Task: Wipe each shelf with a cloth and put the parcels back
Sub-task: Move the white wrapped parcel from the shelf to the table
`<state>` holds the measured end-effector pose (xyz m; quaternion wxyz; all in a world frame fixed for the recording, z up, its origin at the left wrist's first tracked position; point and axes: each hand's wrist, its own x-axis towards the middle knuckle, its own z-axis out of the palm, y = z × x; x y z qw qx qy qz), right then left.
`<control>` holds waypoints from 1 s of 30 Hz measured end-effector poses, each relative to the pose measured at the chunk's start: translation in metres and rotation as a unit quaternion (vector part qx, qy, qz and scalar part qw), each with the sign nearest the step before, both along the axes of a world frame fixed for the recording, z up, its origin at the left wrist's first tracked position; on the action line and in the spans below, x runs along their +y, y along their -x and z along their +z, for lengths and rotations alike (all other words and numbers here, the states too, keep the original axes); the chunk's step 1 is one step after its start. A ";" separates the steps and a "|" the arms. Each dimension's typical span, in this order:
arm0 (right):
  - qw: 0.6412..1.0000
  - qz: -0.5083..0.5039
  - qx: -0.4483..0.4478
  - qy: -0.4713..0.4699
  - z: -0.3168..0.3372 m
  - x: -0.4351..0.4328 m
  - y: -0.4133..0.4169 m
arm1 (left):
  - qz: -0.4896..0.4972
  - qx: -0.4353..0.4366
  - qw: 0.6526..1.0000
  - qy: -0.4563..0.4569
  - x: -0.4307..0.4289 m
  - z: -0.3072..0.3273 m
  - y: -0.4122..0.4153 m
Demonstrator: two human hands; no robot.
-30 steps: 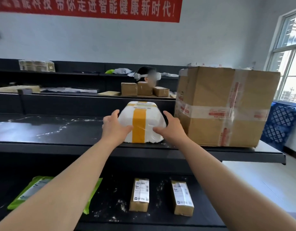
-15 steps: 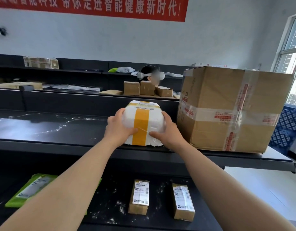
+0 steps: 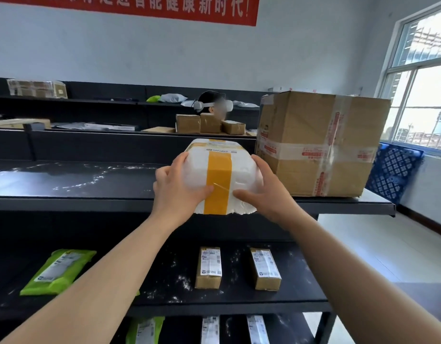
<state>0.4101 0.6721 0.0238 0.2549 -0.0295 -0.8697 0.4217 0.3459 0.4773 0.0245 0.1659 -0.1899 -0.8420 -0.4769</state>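
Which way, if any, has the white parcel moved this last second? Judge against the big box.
Yes. The white parcel has come toward the person: its bottom now covers the shelf's front edge and its side overlaps the big box.

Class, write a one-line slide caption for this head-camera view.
Left hand and right hand grip a white parcel at the front edge of the top shelf, beside a large cardboard box.
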 end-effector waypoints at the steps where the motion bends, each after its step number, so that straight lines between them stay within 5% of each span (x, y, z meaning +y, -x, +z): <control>1: 1.000 -0.005 0.005 0.000 0.000 -0.003 -0.012 | -0.006 0.005 1.000 0.000 -0.003 0.000 -0.011; 16: 0.994 -0.091 0.034 0.050 -0.018 -0.011 -0.199 | -0.148 0.049 0.987 -0.032 0.000 -0.020 -0.150; 30: 0.963 -0.234 0.033 0.130 -0.061 0.069 -0.331 | -0.307 -0.095 0.946 -0.043 0.126 -0.050 -0.232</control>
